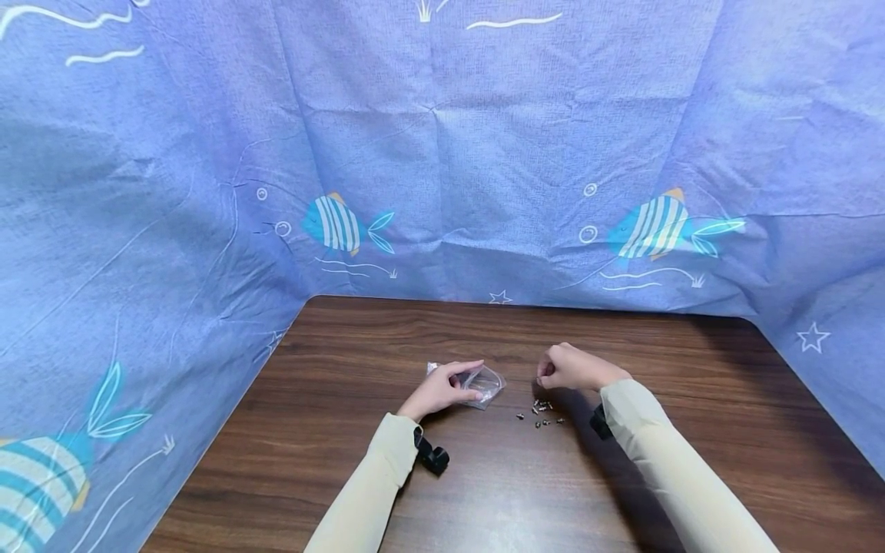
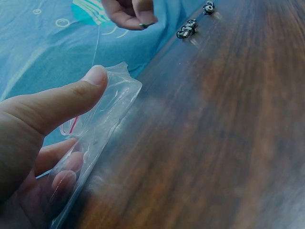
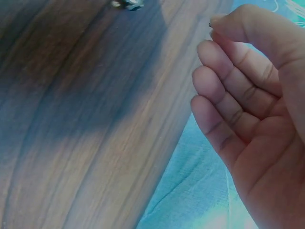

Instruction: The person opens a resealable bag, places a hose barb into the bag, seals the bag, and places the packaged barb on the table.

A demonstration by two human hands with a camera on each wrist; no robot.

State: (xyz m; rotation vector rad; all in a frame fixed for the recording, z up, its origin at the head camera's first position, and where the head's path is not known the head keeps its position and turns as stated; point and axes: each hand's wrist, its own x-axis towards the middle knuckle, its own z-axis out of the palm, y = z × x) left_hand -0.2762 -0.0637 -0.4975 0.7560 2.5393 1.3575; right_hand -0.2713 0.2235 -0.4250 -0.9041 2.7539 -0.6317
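My left hand (image 1: 437, 390) holds a clear plastic zip bag (image 1: 489, 382), the thumb at one edge and the other fingers behind the film. A red line on the bag shows in the left wrist view. To the right, my right hand (image 1: 575, 367) is raised over the table, thumb and index finger pinching a tiny dark metal piece (image 3: 210, 24). Most of that piece is hidden by the fingertips. Several small shiny metal parts (image 1: 546, 422) lie loose on the table between the hands; they are too small for me to tell their kind.
The brown wood-grain table (image 1: 332, 461) has its far edge against a blue fish-patterned cloth (image 1: 498, 153), which also hangs at both sides. Each wrist carries a black camera mount, the left one (image 1: 432, 456) close to the tabletop.
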